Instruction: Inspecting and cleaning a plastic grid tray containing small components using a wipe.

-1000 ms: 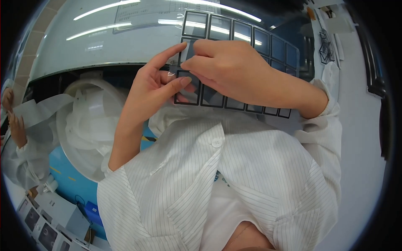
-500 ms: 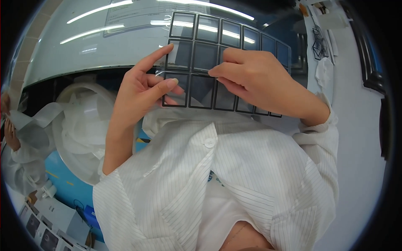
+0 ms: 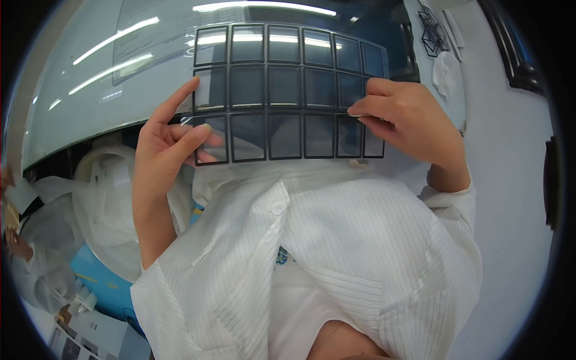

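Two hands pinch the gridded sheet (image 3: 288,93): left hand (image 3: 165,141) lightly, right hand (image 3: 408,120) firmly; it could flex and slip.

A glossy grey panel (image 3: 90,90) reflects long ceiling lights (image 3: 114,39); a pale wall (image 3: 510,150) stands right.

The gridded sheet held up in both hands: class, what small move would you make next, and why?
Probably tilt the sheet slightly. Ceiling-light glare streaks its top row, washing out those cells, while the left hand and right hand each pinch a side edge, so a tilt is easy.
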Available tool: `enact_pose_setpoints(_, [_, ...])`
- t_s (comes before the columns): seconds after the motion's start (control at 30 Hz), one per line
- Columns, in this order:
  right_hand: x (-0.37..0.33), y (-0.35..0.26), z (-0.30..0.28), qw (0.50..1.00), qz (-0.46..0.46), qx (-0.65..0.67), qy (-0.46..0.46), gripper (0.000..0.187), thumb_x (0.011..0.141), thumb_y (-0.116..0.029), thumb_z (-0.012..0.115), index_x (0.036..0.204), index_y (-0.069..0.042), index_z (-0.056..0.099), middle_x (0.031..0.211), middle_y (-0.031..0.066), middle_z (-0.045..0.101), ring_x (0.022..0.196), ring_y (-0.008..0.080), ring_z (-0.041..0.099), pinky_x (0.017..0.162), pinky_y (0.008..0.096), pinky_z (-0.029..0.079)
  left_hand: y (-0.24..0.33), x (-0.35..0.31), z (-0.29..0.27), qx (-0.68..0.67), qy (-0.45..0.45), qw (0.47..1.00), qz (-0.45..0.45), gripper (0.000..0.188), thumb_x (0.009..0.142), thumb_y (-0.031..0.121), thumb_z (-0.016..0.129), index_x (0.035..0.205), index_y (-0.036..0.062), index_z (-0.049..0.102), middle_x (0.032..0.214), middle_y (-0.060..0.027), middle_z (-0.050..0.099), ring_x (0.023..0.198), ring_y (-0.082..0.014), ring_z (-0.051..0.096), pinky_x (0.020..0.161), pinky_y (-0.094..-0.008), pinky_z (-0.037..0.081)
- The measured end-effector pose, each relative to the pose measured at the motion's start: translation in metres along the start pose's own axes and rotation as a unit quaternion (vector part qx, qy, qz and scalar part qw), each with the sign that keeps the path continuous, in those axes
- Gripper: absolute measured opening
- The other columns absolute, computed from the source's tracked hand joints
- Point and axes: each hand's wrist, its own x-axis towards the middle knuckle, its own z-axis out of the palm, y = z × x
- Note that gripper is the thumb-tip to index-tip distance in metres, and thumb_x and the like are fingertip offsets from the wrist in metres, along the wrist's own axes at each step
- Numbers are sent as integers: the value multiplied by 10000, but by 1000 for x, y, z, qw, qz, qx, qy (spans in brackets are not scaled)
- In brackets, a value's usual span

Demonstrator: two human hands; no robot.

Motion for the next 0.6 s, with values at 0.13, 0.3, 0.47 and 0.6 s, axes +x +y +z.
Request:
enact_pose_setpoints(0.13, [-24, 2, -14, 999, 41, -28, -20, 110, 762, 17, 728, 858, -35, 720, 759, 59, 586, 644, 234, 615, 557, 336, 483, 6, -3, -2, 15, -4, 1000, -14, 670, 912, -6, 629, 1523, 40, 358, 817, -120, 735, 602, -105, 679, 557, -196, 535])
enact_pose_setpoints(0.3, [-63, 15, -33, 985, 131, -95, -64, 76, 784, 12, 702, 852, -24, 703, 783, 77, 598, 695, 277, 615, 625, 342, 489, 9, -3, -2, 20, -3, 1000, -18, 662, 907, -1, 631, 1516, 46, 374, 796, -110, 731, 625, -113, 688, 561, -197, 530])
enact_pose_setpoints(0.47, [-69, 31, -41, 981, 172, -87, 2, 144, 836, 2, 678, 977, -27, 665, 838, 97, 622, 717, 279, 598, 700, 312, 488, 19, -8, 5, 10, -33, 999, 7, 694, 907, -22, 622, 1531, 14, 320, 758, -79, 698, 703, -114, 696, 581, -204, 556])
enact_pose_setpoints(0.6, [-19, 5, 9, 970, 92, 178, 141, 183, 855, -68, 730, 1024, -50, 661, 818, 69, 629, 660, 216, 591, 576, 288, 481, 22, -8, 11, 17, -72, 997, 9, 719, 900, -25, 634, 1532, -22, 292, 709, -24, 629, 744, -134, 705, 595, -221, 568])
